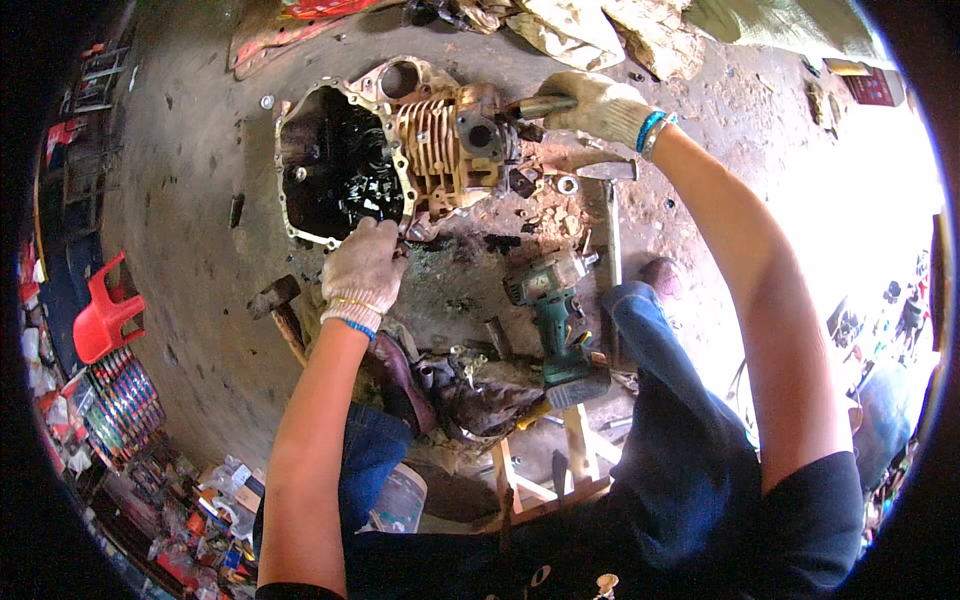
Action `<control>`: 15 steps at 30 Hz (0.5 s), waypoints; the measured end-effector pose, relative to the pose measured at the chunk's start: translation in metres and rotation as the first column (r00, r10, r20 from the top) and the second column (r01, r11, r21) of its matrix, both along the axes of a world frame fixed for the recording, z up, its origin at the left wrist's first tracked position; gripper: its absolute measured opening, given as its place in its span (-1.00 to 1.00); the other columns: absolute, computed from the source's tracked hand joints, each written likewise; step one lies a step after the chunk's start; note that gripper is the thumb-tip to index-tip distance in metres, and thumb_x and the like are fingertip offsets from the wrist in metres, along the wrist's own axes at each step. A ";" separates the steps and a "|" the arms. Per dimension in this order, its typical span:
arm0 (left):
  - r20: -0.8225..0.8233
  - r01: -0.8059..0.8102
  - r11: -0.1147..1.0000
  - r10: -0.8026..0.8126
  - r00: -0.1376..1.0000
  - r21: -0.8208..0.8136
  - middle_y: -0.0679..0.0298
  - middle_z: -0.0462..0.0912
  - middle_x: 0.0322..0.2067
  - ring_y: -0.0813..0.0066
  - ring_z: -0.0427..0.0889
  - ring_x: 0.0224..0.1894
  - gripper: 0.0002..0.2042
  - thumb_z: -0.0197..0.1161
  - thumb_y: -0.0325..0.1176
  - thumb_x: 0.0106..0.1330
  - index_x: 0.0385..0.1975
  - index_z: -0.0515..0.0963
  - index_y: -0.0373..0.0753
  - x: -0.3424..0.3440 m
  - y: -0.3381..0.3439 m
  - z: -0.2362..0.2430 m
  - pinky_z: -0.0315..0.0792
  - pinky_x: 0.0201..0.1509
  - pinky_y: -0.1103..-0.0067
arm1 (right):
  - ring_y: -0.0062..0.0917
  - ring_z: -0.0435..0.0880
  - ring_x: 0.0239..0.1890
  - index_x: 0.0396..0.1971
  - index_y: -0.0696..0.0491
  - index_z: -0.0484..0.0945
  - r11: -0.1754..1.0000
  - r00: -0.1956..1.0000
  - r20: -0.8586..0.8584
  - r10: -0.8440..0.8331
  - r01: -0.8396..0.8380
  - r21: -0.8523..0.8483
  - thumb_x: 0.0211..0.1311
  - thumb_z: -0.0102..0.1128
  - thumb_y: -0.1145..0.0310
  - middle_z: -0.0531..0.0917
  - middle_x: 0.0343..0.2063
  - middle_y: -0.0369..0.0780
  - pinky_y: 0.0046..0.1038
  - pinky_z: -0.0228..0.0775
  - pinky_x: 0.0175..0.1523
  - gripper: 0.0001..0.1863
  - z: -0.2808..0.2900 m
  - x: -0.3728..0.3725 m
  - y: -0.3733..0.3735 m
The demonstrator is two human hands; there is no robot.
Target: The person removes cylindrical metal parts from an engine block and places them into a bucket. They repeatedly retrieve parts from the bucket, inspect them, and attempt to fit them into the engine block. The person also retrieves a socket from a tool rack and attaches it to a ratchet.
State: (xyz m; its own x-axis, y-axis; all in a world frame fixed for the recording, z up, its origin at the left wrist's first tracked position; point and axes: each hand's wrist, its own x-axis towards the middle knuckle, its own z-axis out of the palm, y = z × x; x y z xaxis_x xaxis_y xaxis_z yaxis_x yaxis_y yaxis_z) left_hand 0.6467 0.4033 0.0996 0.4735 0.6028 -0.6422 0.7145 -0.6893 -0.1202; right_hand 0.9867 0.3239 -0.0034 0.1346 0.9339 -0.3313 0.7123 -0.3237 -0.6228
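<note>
Oily concrete floor [200, 180]: left hand [362, 270] clamped on engine casing [400, 150] rim to steady it, right hand [600, 105] fisted around metal tool [545, 105] against casing

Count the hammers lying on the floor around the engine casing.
2: one hammer left of the left hand; another hammer below the right hand. More may be hidden.

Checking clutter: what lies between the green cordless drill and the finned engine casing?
Head view: oil-stained concrete floor with small dark debris lies between green cordless drill and finned engine casing.
</note>
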 end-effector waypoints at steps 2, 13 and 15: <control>-0.031 0.001 1.000 -0.002 1.000 -0.012 0.13 0.54 -0.08 0.08 0.62 -0.03 -0.66 0.36 -0.17 0.22 -0.10 0.48 -0.16 -0.002 0.001 -0.001 0.57 -0.04 0.23 | -0.24 0.70 -0.05 0.03 -0.03 0.58 1.000 1.000 0.014 0.027 -0.027 0.009 0.16 0.33 0.09 0.71 -0.13 -0.09 -0.26 0.53 0.05 -0.53 0.005 0.001 0.000; -0.145 0.193 0.980 -0.184 0.972 0.052 0.17 0.53 -0.19 0.11 0.67 -0.16 -0.68 0.39 -0.22 0.17 -0.17 0.44 -0.13 -0.040 0.003 -0.005 0.60 -0.19 0.25 | -0.17 0.68 -0.02 0.10 0.01 0.54 0.989 0.992 -0.115 -0.043 0.026 -0.148 0.19 0.32 0.00 0.70 -0.08 -0.06 -0.23 0.51 0.08 -0.44 0.018 -0.055 -0.045; -0.168 0.189 0.981 -0.180 0.969 0.042 0.18 0.53 -0.16 0.12 0.68 -0.13 -0.69 0.39 -0.24 0.19 -0.17 0.46 -0.15 -0.040 0.005 -0.007 0.62 -0.16 0.26 | -0.19 0.67 0.01 0.05 0.01 0.59 0.994 0.999 -0.037 -0.012 0.008 -0.108 0.20 0.30 -0.02 0.70 -0.08 -0.06 -0.23 0.49 0.10 -0.47 0.018 -0.057 -0.046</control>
